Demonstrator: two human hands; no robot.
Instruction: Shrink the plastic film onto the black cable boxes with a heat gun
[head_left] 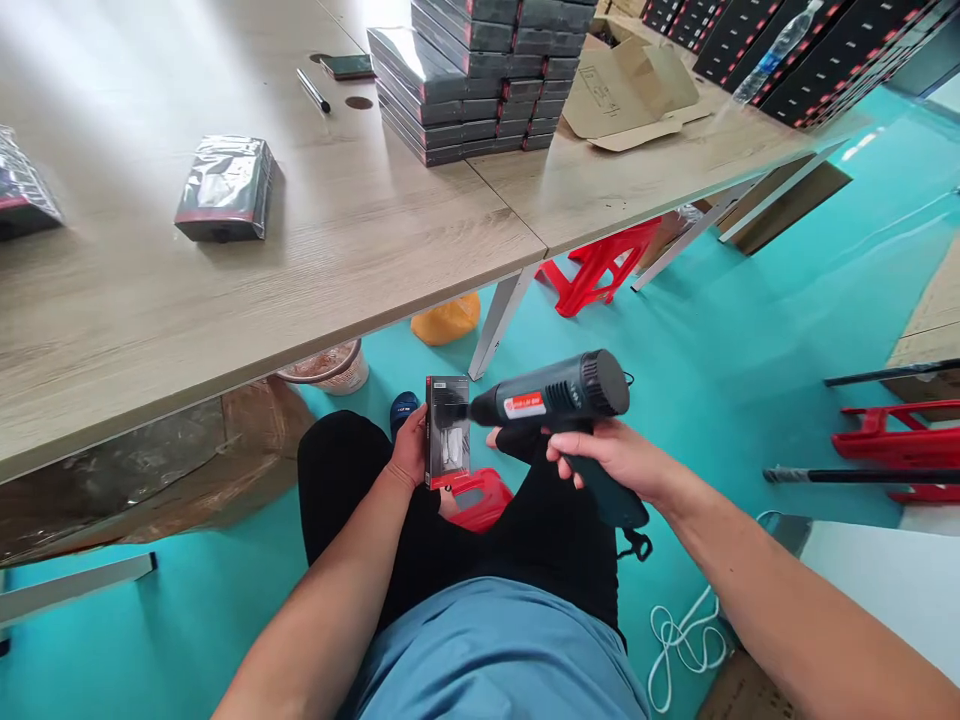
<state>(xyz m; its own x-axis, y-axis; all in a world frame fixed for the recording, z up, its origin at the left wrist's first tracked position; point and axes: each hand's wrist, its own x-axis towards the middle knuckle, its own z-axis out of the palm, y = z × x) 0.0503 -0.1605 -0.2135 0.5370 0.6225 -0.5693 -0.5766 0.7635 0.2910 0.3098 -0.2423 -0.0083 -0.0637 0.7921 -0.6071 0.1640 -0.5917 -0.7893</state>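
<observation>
In my left hand (409,449) is a small black box (448,435) with a red lower edge, held upright above my lap by its left side. My right hand (604,455) wraps round the handle of a dark heat gun (551,390) with an orange-red label. The gun's nozzle points left at the box's face, close to its right edge; whether it touches I cannot tell. On the table (360,265) in front of me, a film-wrapped box (225,190) lies flat, and another wrapped box (22,190) sits at the left edge of the view.
A tall stack of black boxes (465,90) stands at the back beside an opened cardboard carton (630,90). A pen (313,91) and a phone (349,67) lie nearby. Below are a waste basket (330,370), red stools (600,265) and a white cable (686,640).
</observation>
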